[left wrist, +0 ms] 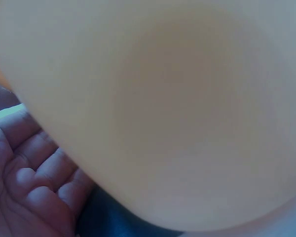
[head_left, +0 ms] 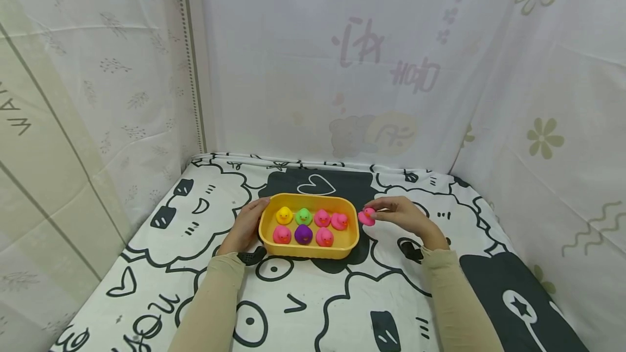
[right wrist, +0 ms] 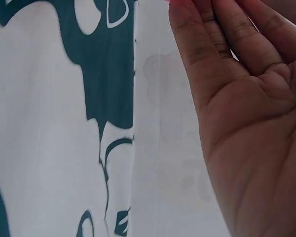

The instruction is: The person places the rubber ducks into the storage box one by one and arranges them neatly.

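A yellow plastic basket (head_left: 308,253) sits in the middle of the patterned cloth. My left hand (head_left: 248,226) grips its left end, thumb at the rim; in the left wrist view the basket's pale wall (left wrist: 177,123) fills most of the picture beside the curled fingers (left wrist: 54,168). Inside are a yellow duck (head_left: 284,215), a green duck (head_left: 303,217), a purple duck (head_left: 303,234) and several pink ducks (head_left: 282,234). Just outside the right rim, my right hand (head_left: 403,215) pinches another pink rubber duck (head_left: 367,217) between thumb and fingers; only a pink sliver shows in the right wrist view.
A black-and-white cartoon cloth (head_left: 303,308) covers the surface under the basket. Pale printed curtains hang at the back (head_left: 303,69), left (head_left: 98,124) and right (head_left: 552,96). Dark wrist straps (head_left: 251,256) show near the sleeves.
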{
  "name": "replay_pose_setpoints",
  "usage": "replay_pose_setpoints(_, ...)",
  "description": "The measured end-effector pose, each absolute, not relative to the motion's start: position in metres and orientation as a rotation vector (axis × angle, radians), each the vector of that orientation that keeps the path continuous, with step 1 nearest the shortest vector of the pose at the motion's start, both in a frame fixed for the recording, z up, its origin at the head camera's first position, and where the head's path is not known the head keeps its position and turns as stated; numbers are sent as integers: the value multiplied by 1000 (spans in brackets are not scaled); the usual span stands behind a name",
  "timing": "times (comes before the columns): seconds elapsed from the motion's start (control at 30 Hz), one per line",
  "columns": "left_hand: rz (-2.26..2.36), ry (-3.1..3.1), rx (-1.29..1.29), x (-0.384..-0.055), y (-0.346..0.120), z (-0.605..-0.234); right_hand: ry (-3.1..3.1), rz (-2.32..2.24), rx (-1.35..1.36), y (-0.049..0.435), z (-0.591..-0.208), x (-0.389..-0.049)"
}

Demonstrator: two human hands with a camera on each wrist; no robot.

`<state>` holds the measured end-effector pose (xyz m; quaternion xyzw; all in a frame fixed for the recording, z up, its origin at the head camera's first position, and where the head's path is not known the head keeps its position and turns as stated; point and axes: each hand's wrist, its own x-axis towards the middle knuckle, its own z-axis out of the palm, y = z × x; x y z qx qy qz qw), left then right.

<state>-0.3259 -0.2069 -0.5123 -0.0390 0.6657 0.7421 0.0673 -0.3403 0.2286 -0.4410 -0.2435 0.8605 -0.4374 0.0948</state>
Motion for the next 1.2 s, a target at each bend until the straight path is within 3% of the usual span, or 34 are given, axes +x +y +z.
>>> replay_pose_setpoints(0.73, 2234, 2001, -128, -326, -208, -509, 2371, -1042, -1055, 167, -413, -358)
replay_pose_setpoints(1.2, 2222, 2041, -98, -326, -208, -512, 2362, -793, -1035, 145, -418, -359)
